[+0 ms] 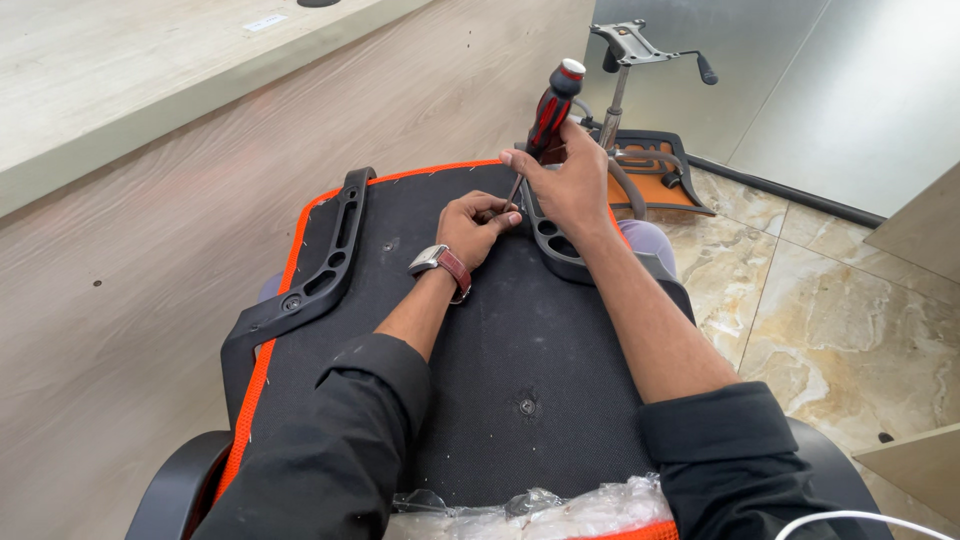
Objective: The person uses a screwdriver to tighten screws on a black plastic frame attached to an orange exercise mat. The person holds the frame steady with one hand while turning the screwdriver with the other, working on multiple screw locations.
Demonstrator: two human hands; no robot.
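Observation:
An upturned chair seat (pixel 500 330) with a black underside and orange edge lies across my lap. My right hand (pixel 562 180) grips a red-and-black screwdriver (pixel 550 110), held nearly upright, its tip down at the right armrest bracket (pixel 548 240). My left hand (pixel 476 226), with a wristwatch on a red strap, is closed with its fingertips pinched around the screwdriver's shaft near the tip. A second black armrest bracket (pixel 320 270) lies bolted along the seat's left edge.
A wooden desk panel (pixel 150 250) stands close on the left. A chair mechanism with gas cylinder (pixel 625 60) rests on another orange-edged part (pixel 655 170) on the marble floor (pixel 830 300). Crumpled clear plastic (pixel 540 510) lies at the near edge.

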